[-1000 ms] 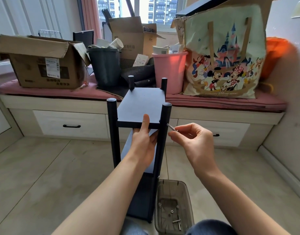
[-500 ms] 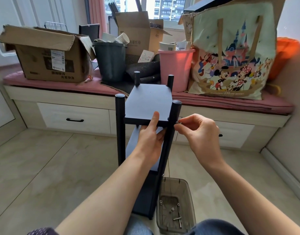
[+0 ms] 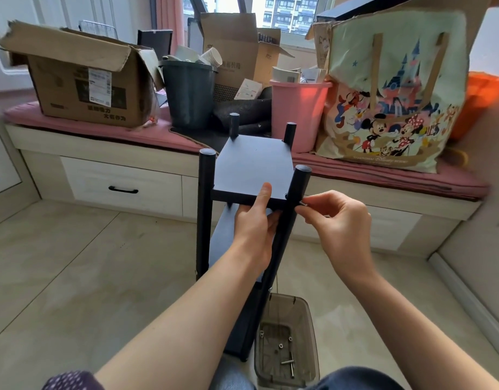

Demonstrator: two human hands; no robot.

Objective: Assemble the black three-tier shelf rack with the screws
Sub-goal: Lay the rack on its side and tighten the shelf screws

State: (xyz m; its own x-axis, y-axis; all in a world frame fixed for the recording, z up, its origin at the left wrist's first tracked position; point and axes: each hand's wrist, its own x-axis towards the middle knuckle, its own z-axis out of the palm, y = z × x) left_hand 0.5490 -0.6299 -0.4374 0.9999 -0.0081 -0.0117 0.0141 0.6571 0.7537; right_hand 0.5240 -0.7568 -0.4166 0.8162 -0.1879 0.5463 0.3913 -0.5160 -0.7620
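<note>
A single wide-angle view from the person's head looks forward and down over both forearms, close to the black shelf rack (image 3: 254, 167) standing on the tiled floor (image 3: 73, 277), and faces a cluttered window bench (image 3: 383, 175) just behind it.
</note>
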